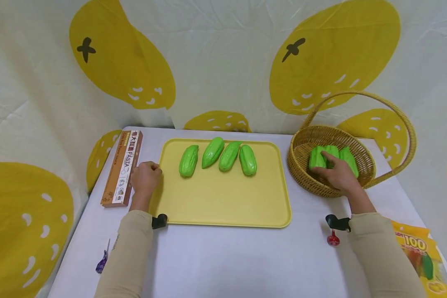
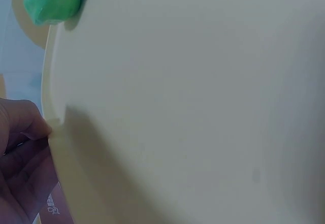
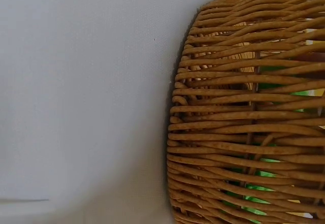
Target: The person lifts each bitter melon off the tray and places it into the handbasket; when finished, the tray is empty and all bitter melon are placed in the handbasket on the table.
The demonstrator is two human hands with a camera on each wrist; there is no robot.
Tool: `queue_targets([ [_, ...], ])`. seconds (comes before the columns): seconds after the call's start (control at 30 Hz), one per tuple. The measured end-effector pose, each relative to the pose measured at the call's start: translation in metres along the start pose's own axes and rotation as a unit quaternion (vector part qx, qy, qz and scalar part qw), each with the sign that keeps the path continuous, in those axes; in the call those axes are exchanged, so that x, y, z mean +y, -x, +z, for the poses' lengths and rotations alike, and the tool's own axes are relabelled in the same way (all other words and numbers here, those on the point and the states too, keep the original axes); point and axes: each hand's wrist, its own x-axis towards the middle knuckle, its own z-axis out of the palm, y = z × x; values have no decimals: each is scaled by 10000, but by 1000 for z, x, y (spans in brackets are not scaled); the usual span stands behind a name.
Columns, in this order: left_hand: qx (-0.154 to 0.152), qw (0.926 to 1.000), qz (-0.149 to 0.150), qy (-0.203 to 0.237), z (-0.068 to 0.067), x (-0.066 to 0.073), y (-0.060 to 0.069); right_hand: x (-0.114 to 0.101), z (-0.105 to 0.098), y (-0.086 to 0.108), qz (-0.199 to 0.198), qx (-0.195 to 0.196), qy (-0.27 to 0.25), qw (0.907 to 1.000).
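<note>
In the head view my left hand is at the left edge of the yellow tray. The left wrist view shows its thumb and fingers pinching the tray's rim. Several shiny green ridged gourds lie along the tray's far half, one of them a leftmost gourd. My right hand reaches into the wicker basket, thumb and fingers around a green gourd. Two more gourds sit beside it, the outer one to the right. In the right wrist view, the basket's weave hides the hand.
A pasta box lies left of the tray. The basket's tall handle arches at the right. Nearer me are a small red item, a purple-wrapped lollipop and a yellow candy bag. A patterned cloth hangs behind the table.
</note>
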Motion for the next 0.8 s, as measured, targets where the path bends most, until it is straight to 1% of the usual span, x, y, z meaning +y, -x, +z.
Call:
queue_targets([
  [0.17,-17,10000,-24,-9,1,0,0,-2,2,-1,-53,-62,334,9994],
  [0.33,-37,10000,-39,16,1,1,1,-1,5,-3,-205,4,602,9980],
  [0.5,-20,10000,-33,35,1,1,1,1,7,-4,-229,11,629,9978],
  [0.8,-6,10000,23,57,0,0,2,0,7,-3,-59,-53,633,9980],
])
